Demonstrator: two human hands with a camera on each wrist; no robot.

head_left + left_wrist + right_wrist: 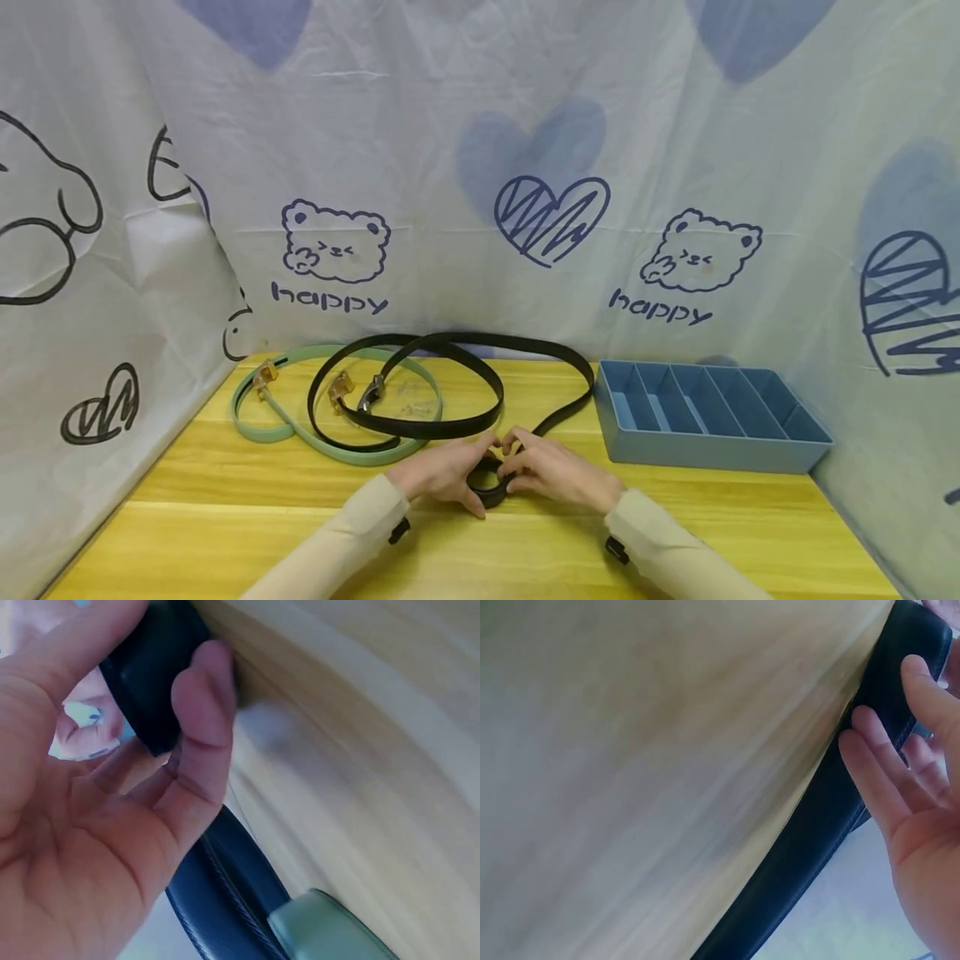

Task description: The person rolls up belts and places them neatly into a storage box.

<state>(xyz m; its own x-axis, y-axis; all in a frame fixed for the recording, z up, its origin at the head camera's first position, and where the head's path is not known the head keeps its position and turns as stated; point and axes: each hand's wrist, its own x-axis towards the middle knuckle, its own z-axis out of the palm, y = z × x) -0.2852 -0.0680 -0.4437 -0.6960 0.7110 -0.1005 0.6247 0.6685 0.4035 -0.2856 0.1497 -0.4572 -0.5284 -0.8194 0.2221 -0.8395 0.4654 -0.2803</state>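
A black belt (pixel 491 500) is wound at one end into a small coil standing on edge on the table, between both hands. My left hand (pixel 444 473) holds the coil from its left, thumb and fingers bent around it. In the left wrist view, the fingers grip the dark band (pixel 154 671). My right hand (pixel 561 472) pinches the coil's right side, where the strap leads away. The right wrist view shows fingertips on the black strap (pixel 810 802). From the coil, the strap sweeps back right and joins overlapping black loops.
Behind the left hand, black loops (pixel 427 430) overlap a pale green belt (pixel 375 457). A silver buckle (pixel 372 393) and gold-toned buckles (pixel 341 388) lie among them. A blue divided tray (pixel 720 452) stands at right. A printed curtain (pixel 435 275) hangs along the table's back.
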